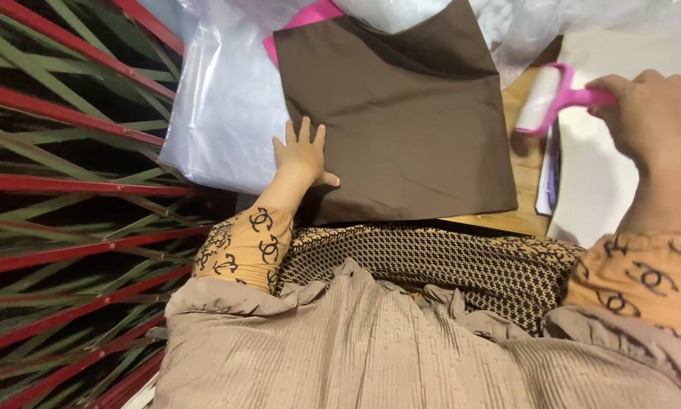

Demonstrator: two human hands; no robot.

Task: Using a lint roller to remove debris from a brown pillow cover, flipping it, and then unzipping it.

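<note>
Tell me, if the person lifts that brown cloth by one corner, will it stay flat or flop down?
The brown cloth would probably flop: it looks thin and lies flat with soft creases. It likely slides easily too, since the left hand presses flat on it. It seems light, unlike the pink lint roller in the right hand.

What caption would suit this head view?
Left hand flat on a brown cloth; right hand grips a pink lint roller.

A square of plain brown fabric (pixel 401 121) lies flat and smooth on the bench. To its right, a lint roller (pixel 546 102) with white roll and pink handle is lifted, tilted.
</note>
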